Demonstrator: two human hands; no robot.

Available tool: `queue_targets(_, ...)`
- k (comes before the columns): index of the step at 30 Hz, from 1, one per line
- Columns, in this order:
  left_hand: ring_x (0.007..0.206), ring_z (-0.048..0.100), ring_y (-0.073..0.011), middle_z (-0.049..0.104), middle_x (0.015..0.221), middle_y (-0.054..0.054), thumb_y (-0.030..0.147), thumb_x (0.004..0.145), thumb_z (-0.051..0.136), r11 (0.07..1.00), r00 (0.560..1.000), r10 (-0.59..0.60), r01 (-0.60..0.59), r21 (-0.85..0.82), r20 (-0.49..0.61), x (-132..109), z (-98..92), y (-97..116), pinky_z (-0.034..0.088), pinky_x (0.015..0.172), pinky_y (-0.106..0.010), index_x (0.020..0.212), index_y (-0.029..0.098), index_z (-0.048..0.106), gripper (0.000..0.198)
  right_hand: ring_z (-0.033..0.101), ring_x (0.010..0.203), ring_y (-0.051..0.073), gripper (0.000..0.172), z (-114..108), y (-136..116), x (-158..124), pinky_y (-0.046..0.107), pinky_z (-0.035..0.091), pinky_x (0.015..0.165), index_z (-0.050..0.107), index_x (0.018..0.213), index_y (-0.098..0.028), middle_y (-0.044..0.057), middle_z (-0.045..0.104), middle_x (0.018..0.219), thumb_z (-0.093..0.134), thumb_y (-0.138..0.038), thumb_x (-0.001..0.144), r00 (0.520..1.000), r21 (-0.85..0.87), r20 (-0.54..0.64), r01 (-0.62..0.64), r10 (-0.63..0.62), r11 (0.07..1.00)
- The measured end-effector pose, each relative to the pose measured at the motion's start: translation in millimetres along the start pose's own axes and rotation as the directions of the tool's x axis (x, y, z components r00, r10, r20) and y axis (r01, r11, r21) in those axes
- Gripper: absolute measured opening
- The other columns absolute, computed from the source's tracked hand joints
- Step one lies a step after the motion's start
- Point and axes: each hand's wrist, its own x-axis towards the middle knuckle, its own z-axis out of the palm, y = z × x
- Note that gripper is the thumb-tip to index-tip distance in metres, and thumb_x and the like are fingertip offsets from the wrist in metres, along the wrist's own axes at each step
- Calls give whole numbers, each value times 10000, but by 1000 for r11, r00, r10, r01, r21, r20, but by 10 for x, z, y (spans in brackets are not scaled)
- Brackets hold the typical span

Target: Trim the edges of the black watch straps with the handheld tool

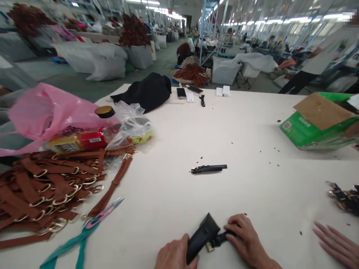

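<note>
My left hand [175,254] is closed around a flat black leather piece [203,237] with a pointed end, tilted up over the table near its front edge. Just right of it, the fingers of my right hand [246,239] pinch a short black strap [221,238]. A gold-coloured metal fitting [209,246] shows by the strap's left end; whether it joins the leather piece I cannot tell. Farther up the table lies another short black strap [209,169] with a small buckle, apart from both hands.
Brown buckled straps [50,186] are heaped on the left, beside scissors [103,215] with teal cloth. Behind them lies a pink bag [53,112]. A green box [316,123] stands right. Another person's hand [336,241] rests near black straps with metal fittings [344,198].
</note>
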Motion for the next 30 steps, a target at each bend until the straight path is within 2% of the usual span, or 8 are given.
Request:
queue_targets(4, 934, 556, -241, 627, 986, -88, 386, 743, 425, 997, 998, -47, 49, 58, -34, -141, -111, 9, 407, 815, -351, 1128, 195, 477, 433, 505, 845, 199, 127, 30, -6, 43, 379, 428, 732, 587, 893, -258, 44, 564, 864, 503, -240, 799, 999, 62, -9, 31, -31, 998)
queue_targets(9, 897, 570, -254, 636, 940, -86, 368, 696, 453, 989, 998, 1, -10, 145, 60, -225, -112, 177, 424, 779, -358, 1023, 204, 531, 374, 485, 875, 203, 67, 27, -4, 17, 377, 404, 754, 551, 831, -223, 46, 555, 888, 512, -197, 783, 1000, 148, -25, 8, -5, 989)
queue_targets(14, 883, 570, -233, 634, 923, -72, 425, 711, 433, 997, 995, 58, -54, 59, -82, -87, -8, 313, 429, 768, -339, 981, 220, 544, 357, 487, 831, 190, 47, 33, -8, -66, 381, 386, 749, 498, 789, -194, 49, 551, 840, 462, -164, 799, 997, 196, -77, 37, -23, 980)
queue_targets(18, 837, 570, -215, 637, 879, -49, 443, 702, 451, 999, 994, 35, -32, 31, -101, -119, -88, 238, 424, 729, -315, 949, 236, 565, 342, 496, 760, 161, 110, 55, 13, -184, 382, 373, 737, 495, 802, -195, 31, 555, 794, 424, -111, 806, 978, 159, -148, 174, -150, 972)
queue_targets(21, 857, 563, -215, 631, 895, -55, 438, 700, 455, 999, 994, -33, 35, 16, -105, -240, -130, 129, 415, 750, -318, 1005, 223, 556, 386, 494, 770, 170, 128, 44, 1, -253, 375, 372, 717, 512, 800, -199, 33, 558, 788, 426, -105, 799, 976, 153, -147, 186, -164, 971)
queue_targets(25, 947, 538, -232, 613, 1007, -75, 440, 690, 470, 997, 997, -65, 66, 31, -28, -397, -9, 54, 394, 831, -344, 1123, 196, 503, 498, 471, 814, 192, 118, -3, -64, -307, 374, 373, 715, 522, 787, -189, 43, 547, 779, 450, -98, 765, 986, 183, -125, 135, -113, 974)
queue_targets(28, 948, 542, -245, 619, 1006, -79, 425, 703, 458, 997, 998, -43, 40, 63, 51, -467, 134, 77, 396, 832, -363, 1104, 199, 519, 465, 451, 847, 207, 139, -44, -127, -336, 385, 364, 736, 522, 825, -183, 46, 534, 813, 502, -103, 714, 995, 201, -74, 73, -59, 977)
queue_targets(30, 937, 550, -255, 624, 998, -89, 422, 714, 447, 996, 997, -42, 37, 85, 62, -491, 206, 114, 408, 808, -370, 1082, 202, 534, 437, 439, 863, 216, 209, -64, -160, -348, 393, 352, 741, 529, 894, -196, 49, 526, 856, 545, -134, 695, 998, 188, -36, 54, -48, 981)
